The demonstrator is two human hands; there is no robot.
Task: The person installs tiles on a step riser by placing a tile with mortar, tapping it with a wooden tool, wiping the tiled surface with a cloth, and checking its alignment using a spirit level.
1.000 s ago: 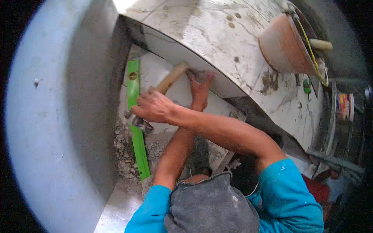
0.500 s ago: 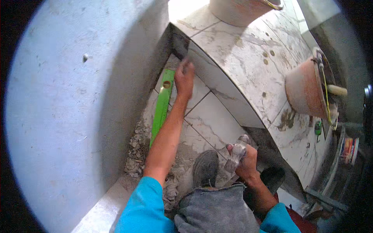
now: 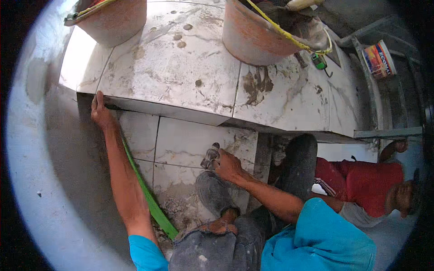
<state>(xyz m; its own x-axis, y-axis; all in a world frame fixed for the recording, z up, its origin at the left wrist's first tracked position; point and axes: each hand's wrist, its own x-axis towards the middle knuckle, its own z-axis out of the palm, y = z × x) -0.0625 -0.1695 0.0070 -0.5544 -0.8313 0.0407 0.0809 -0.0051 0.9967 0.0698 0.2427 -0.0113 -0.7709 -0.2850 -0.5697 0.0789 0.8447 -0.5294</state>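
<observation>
My left hand [image 3: 103, 116] reaches to the far left corner, its fingers stretched up against the front edge of a raised ledge [image 3: 203, 74] faced with white marbled tile. It shows nothing held, though part of the fingers is hidden. Beside that forearm a green spirit level [image 3: 159, 214] lies along the wall side of the lower tiled floor [image 3: 176, 144]. My right hand [image 3: 229, 165] is closed on a hammer [image 3: 210, 157], its worn metal head showing above my knee; the handle is mostly hidden.
Two mortar-stained buckets [image 3: 110, 25] stand on the ledge; the right one [image 3: 257, 38] has a yellow-edged rim. Near it lies a green tape measure [image 3: 319, 61]. A printed tub [image 3: 379, 59] sits by metal framing. A person in red [image 3: 361, 183] is at right. A bare wall [image 3: 68, 180] bounds the left.
My view has swung toward the right, bringing the other person into sight. My left hand has come to the ledge's corner edge. The hammer stays in my right hand.
</observation>
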